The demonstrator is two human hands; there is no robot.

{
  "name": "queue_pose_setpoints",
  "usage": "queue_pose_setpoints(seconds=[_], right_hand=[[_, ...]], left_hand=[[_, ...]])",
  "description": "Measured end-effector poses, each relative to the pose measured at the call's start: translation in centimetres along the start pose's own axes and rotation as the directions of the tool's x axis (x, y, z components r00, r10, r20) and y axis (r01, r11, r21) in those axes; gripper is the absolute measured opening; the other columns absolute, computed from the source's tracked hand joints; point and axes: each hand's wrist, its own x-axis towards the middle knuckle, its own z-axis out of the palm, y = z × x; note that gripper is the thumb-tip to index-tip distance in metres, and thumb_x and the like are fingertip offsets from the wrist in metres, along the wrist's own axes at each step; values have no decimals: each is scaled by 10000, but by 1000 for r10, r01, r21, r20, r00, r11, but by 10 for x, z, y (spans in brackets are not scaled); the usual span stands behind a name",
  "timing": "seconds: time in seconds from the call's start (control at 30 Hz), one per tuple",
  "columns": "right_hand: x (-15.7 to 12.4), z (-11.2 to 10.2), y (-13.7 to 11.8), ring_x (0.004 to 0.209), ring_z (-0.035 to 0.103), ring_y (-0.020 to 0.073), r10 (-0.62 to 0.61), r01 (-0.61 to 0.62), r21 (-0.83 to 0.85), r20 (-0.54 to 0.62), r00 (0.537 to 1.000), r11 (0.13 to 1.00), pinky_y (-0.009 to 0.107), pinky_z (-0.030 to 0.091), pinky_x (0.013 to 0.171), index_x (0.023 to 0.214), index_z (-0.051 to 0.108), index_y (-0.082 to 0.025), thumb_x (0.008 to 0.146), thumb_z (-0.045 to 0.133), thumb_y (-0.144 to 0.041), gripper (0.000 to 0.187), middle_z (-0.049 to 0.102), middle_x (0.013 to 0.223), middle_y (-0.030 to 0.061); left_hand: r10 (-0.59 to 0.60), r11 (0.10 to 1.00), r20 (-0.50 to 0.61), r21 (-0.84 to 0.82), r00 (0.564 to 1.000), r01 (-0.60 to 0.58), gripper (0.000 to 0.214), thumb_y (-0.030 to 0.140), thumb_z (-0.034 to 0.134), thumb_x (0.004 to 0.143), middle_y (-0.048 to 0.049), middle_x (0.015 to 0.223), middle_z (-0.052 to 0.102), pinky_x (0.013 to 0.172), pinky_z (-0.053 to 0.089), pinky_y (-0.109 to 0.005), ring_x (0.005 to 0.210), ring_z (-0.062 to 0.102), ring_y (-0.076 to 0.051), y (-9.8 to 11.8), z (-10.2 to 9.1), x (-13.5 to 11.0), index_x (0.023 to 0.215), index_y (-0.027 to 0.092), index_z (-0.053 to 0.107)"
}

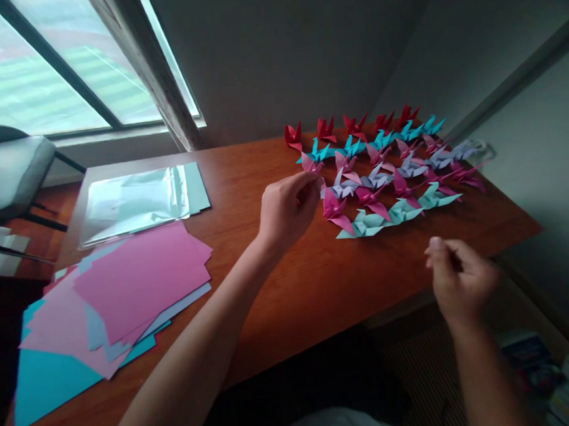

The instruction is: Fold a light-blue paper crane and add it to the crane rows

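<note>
My left hand (291,202) is closed in a pinch at the left end of the rows of folded paper cranes. Its fingertips are beside a light pink crane (311,164) and a lavender crane (341,187); whether they touch either, or hold something thin, I cannot make out. Over the table's front edge, my right hand (462,281) is also closed, thumb against fingers, with anything inside hidden. Between the hands lie magenta cranes (372,201) and pale mint cranes (402,211). Farther back are bright blue cranes (351,147) and red cranes (355,126).
Loose coloured paper sheets (144,276) are fanned out on the left of the brown wooden table (274,332). Behind them lies a clear plastic packet (130,202) with pale green paper. A whitish loop (481,149) is at the right end of the rows. A chair (8,169) stands by the window.
</note>
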Motion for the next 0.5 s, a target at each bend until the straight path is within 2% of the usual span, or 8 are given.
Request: queue_pose_setpoints(seconds=[0.03,0.07,0.13,0.17,0.23,0.3,0.37,0.5], right_hand=[[-14,1,-20,527,551,133,-99,93,54,127,987,994,264,417,570,709,634,-196,930,629,-388,292,594,570,0],[-28,5,-40,514,531,122,-189,156,134,288,939,979,250,396,548,695,609,-205,950,606,-361,299,566,561,-18],[-51,19,-72,533,534,114,-341,213,291,521,782,933,238,380,545,672,571,-210,985,551,-334,337,558,584,-21],[-59,29,-84,530,526,111,-380,218,332,571,727,918,237,370,544,652,543,-213,1000,526,-335,369,550,579,-23],[-69,48,-98,549,533,116,-426,270,332,634,646,904,255,347,562,638,519,-214,1007,508,-348,393,551,584,-20],[-72,66,-104,589,562,129,-429,317,291,655,622,903,275,334,598,654,533,-213,1009,508,-354,383,593,617,-6],[-69,78,-106,617,583,138,-423,349,251,662,619,903,287,318,616,672,550,-213,1010,506,-351,368,626,644,4],[-64,89,-110,621,597,147,-428,399,205,654,623,894,302,286,609,670,547,-213,1000,519,-341,355,643,647,9]], left_hand=[[15,999,51,41,999,-17,187,202,542,893,-17,712,708,574,393,-222,596,594,-112,8,-6,-3,876,170,726],[16,994,117,106,993,-28,180,202,545,893,-13,706,704,562,380,-233,586,592,-117,17,-11,-8,857,178,720],[-11,963,277,260,961,-64,191,205,540,901,-15,722,706,544,358,-257,601,613,-138,31,-22,-25,786,191,692],[-38,938,320,337,947,-76,216,227,527,923,-19,742,711,531,348,-270,622,628,-155,36,-26,-37,778,198,684],[-108,874,318,482,942,-63,248,262,496,965,-31,785,720,541,372,-294,696,663,-190,40,-37,-63,815,208,686],[-174,806,250,592,953,-8,243,272,476,991,-39,870,737,611,442,-319,787,684,-216,36,-51,-87,908,220,699],[-230,723,180,689,956,44,229,270,477,997,-58,986,748,695,494,-347,885,686,-243,26,-70,-105,1013,224,700],[-289,563,77,820,954,104,299,301,513,980,-113,1267,695,882,524,-436,1097,650,-315,0,-116,-119,1216,182,655]])
